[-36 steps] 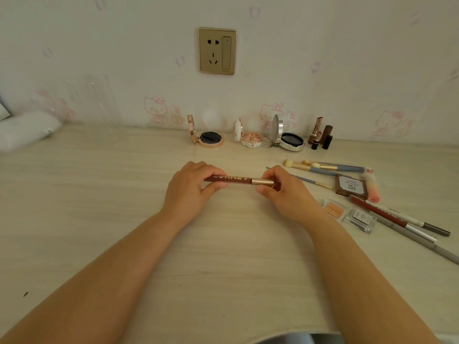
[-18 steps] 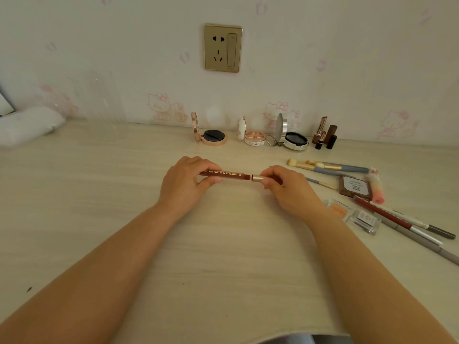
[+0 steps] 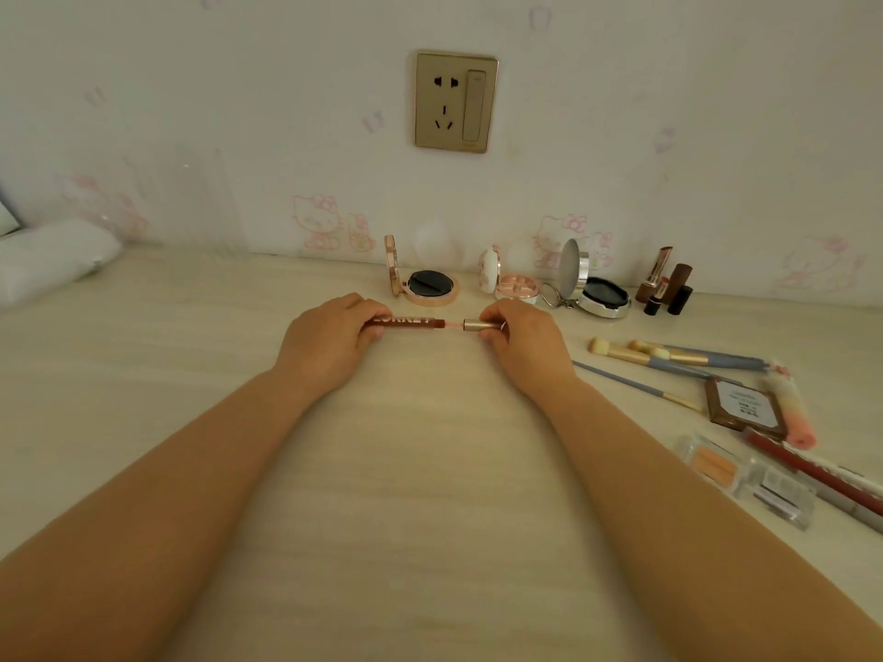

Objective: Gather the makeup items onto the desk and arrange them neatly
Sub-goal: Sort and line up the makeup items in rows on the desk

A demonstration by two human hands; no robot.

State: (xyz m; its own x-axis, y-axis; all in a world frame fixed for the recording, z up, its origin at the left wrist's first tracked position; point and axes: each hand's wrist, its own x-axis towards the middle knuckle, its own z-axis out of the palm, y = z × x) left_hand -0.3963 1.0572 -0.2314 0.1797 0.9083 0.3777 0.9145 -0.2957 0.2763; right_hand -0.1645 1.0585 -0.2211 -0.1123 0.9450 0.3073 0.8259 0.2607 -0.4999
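Note:
My left hand (image 3: 329, 344) grips a dark red lip gloss tube (image 3: 411, 322) with white lettering, held level just above the desk (image 3: 430, 494). My right hand (image 3: 523, 344) pinches its gold cap (image 3: 480, 325). A short pink wand shows in the gap between tube and cap. Three open compacts stand along the wall: a rose-gold one (image 3: 427, 289), a small pink one (image 3: 516, 286) and a silver one (image 3: 603, 296). Several lipsticks (image 3: 666, 284) stand at the right of them.
Brushes (image 3: 669, 358), a brown palette (image 3: 743, 406), a pink tube (image 3: 795, 418), a clear case (image 3: 750, 480) and pencils (image 3: 822, 475) lie at the right. A white bundle (image 3: 52, 260) sits far left. A wall socket (image 3: 455, 101) is above.
The cap has come away from the tube: my right hand pulled it to the right, exposing the pink wand. Both hands shifted slightly away from me.

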